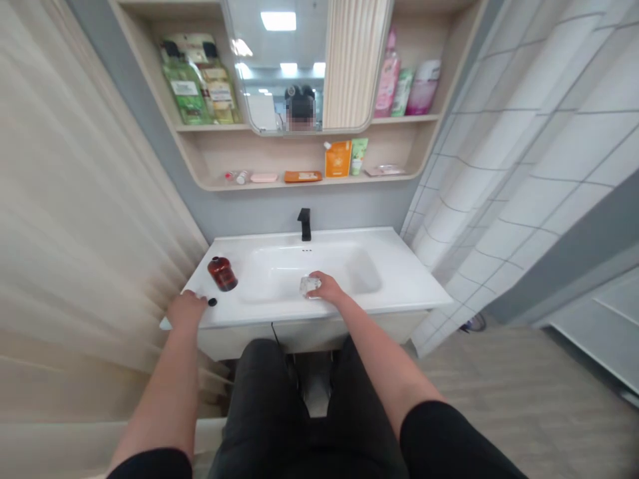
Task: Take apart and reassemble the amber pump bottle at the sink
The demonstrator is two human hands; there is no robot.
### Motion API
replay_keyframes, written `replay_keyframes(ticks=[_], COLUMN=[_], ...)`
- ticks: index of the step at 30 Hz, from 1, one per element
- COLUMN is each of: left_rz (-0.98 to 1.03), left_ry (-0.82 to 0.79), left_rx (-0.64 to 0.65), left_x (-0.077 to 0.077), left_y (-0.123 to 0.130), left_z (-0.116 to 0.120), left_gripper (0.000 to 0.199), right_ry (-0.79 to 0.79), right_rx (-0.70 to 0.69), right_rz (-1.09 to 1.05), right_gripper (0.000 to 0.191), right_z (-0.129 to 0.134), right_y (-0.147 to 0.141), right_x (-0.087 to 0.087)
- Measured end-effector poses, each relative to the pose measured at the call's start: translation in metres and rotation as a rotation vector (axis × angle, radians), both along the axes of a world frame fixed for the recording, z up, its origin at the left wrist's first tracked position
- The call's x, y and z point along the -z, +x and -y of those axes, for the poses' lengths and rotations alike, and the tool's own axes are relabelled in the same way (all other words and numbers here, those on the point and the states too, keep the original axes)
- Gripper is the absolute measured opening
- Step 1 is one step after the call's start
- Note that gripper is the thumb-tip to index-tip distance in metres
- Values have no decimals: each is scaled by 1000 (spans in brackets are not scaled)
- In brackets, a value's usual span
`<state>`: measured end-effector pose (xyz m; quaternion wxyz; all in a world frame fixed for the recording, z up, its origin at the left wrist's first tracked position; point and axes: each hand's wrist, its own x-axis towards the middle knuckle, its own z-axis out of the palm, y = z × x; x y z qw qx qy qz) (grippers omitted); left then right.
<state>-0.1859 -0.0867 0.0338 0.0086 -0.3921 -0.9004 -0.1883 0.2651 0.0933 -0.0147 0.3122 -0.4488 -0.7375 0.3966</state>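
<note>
My right hand (pixel 328 287) is closed around a small clear faceted glass (pixel 309 287), held over the front part of the white sink basin (pixel 367 269). On the left end of the white countertop (pixel 249 315) rests my left hand (pixel 186 309), its fingers partly seen and lying on the surface. Just beside those fingertips lies a small round black cap (pixel 212 302). A dark red-brown bottle (pixel 223 273) stands behind the cap, its neck uncapped.
A black faucet (pixel 305 225) rises behind the basin. Above, a wall cabinet with a mirror (pixel 279 73) holds green and yellow bottles (pixel 188 93), pink bottles (pixel 387 80) and an orange pouch (pixel 338 159). A beige curtain (pixel 74 199) hangs left, a white checked one (pixel 499 166) right.
</note>
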Motion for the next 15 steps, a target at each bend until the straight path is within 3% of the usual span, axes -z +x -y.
replay_keyframes(ticks=[3,6,8,10,12,15], left_rz=[25,19,46,119,220,408], left_ry=[25,324,551,680,676,568], left_rx=[-108,-170,-33,195,410,540], left_x=[-16,-31,-37,-36,-29,-13], left_y=[-5,19,53,98,146,203], left_z=[2,8,9,1,-15,-49], left_gripper=[32,42,40,35,34,33], right_ry=[-2,-6,-6,-1,7,11], right_rx=[-6,-7,-12,-26,-41,-47], right_rz=[-2,-9,-14,-19,-18,-11], right_gripper=[69,70,71,72,72,73], right_z=[0,1,1,1,1,0], right_y=[0,0,0,0,1,1], right_x=[-1,-2,-1,0,0,1])
